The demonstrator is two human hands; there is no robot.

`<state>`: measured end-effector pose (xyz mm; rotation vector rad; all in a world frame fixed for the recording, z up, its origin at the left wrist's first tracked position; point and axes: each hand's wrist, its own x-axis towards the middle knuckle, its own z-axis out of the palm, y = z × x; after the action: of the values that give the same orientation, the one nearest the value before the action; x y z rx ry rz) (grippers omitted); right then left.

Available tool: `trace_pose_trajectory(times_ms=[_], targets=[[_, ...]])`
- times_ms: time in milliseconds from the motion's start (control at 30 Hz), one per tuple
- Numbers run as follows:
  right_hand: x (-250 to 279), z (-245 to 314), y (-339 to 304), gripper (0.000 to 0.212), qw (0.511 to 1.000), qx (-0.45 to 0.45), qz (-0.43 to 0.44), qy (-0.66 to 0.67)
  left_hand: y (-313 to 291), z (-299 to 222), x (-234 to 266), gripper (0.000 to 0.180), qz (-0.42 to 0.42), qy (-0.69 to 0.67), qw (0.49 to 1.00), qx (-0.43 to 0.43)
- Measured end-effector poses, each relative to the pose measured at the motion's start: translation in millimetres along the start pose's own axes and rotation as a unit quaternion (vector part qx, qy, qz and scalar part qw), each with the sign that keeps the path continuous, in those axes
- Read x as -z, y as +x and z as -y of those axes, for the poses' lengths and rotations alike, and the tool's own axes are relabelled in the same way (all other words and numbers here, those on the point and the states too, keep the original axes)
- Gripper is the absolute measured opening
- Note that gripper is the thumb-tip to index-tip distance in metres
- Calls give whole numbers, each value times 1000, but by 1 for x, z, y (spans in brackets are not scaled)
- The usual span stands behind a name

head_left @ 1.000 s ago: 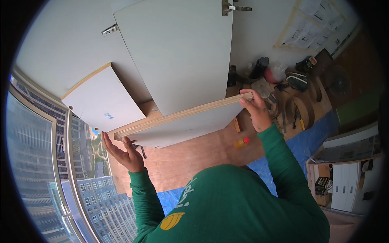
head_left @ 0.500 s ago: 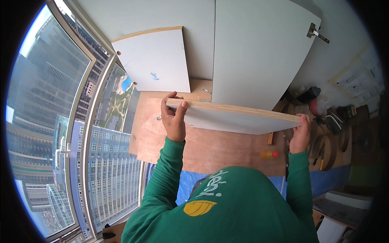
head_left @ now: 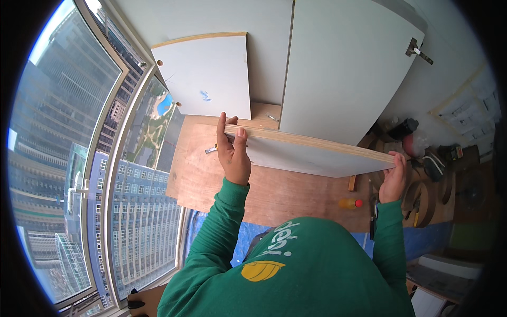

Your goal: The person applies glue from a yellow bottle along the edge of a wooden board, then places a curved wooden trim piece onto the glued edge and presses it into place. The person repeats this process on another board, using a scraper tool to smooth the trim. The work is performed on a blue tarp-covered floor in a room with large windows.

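The two hands are apart, the left hand (head_left: 234, 161) clamped on one end of a long white board (head_left: 306, 158) and the right hand (head_left: 392, 182) on the other, above a brown plywood surface (head_left: 274, 198). Behind it stand a tall grey panel (head_left: 348, 68), with a hinge (head_left: 411, 48) on its side, and a smaller board (head_left: 206, 79). A red-capped bottle (head_left: 349, 203) and a wooden block (head_left: 352, 183) lie on the near side; rolled strips (head_left: 426, 193) sit beyond the right hand, windows (head_left: 63, 158) at left.

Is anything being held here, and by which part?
A white board, held at both ends: the left hand at its left end, the right hand at its right.
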<state>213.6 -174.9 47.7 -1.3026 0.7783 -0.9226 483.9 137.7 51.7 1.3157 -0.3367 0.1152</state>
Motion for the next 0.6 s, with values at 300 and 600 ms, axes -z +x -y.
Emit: trace_pose_trajectory(times_ms=[300,600], targets=[[-5,-1,6,36,1000,0,-6,4,-2,11,-1,68,-52,52,993,-94],[-1,-3,-3,49,1000,8,7,22,20,23,13,55,29,23,999,-26]])
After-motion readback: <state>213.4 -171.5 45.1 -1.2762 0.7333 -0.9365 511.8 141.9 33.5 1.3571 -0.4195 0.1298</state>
